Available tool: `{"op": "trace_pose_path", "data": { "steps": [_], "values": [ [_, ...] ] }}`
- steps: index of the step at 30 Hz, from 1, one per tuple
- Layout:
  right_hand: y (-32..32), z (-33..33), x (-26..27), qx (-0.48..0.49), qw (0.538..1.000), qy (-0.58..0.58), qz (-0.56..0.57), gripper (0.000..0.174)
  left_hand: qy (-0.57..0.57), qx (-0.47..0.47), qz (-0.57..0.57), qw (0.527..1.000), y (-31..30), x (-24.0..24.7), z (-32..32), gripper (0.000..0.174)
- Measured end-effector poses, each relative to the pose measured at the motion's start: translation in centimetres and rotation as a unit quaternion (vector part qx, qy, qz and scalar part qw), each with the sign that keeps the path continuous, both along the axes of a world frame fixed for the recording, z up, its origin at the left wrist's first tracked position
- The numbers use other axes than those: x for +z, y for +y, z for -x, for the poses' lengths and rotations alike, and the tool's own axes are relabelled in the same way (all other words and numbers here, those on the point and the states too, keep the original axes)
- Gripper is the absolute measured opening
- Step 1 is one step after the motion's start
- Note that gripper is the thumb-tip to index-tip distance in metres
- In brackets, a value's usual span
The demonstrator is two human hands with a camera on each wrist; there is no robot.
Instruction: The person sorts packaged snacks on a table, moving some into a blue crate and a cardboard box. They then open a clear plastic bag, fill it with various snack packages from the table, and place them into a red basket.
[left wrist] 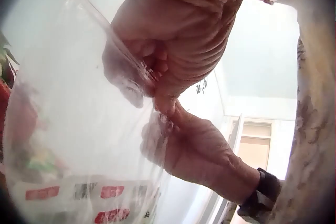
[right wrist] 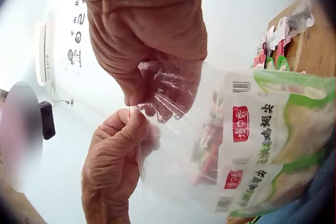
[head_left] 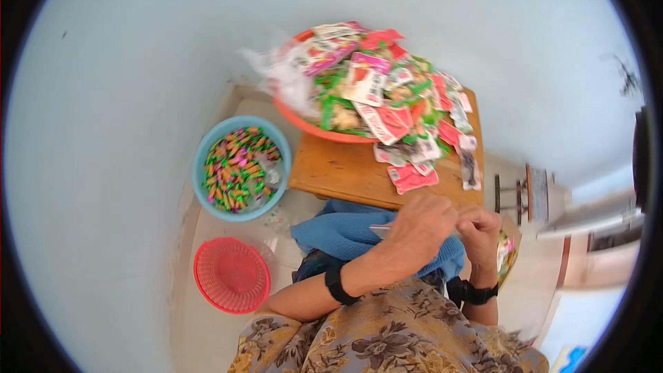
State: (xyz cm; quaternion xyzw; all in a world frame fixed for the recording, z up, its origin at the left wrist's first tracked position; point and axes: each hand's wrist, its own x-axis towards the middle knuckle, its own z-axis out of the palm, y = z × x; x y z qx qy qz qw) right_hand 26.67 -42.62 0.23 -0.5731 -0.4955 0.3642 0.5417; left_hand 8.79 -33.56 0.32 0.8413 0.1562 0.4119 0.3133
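My left hand [head_left: 425, 228] and right hand [head_left: 480, 231] are close together above my lap. Both pinch the top edge of a clear plastic bag [left wrist: 79, 92], their thumbs and fingertips nearly meeting. In the right wrist view the film puckers under the fingers of the right hand [right wrist: 152, 35], while the left hand [right wrist: 113, 155] grips the edge just below. White and green snack packets [right wrist: 252, 129] with red labels show through the lower part of the bag. From the head view most of the bag is hidden by the hands.
A wooden table [head_left: 331, 169] in front bears an orange basin [head_left: 297, 121] heaped with snack packets, several spilling over. On the floor at left stand a blue basin [head_left: 200, 159] of small wrapped snacks and a red plastic basket [head_left: 231, 273]. A blue cloth [head_left: 324, 231] covers my lap.
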Motion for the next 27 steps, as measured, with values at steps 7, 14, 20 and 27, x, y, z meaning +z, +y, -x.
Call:
{"op": "trace_pose_path", "data": {
  "steps": [7,14,20,27],
  "values": [
    [-0.5,0.3,0.2,0.048,0.993,0.099,-0.044,0.006,0.053,-0.019,0.029,0.998,0.2,1.6,-0.3,0.018],
    [-1.3,-0.1,-0.2,0.016,0.994,0.090,-0.053,0.006,0.103,-0.033,0.023,0.994,0.0,3.4,-0.4,0.011],
    [-1.6,-0.3,-0.9,0.032,0.992,0.094,-0.082,0.011,0.157,-0.037,0.024,0.987,-0.1,3.5,-0.1,0.011],
    [-2.8,-1.4,-1.2,-0.004,0.992,0.093,-0.089,0.012,0.209,-0.019,0.050,0.976,1.0,3.3,2.6,0.010]
  ]
}}
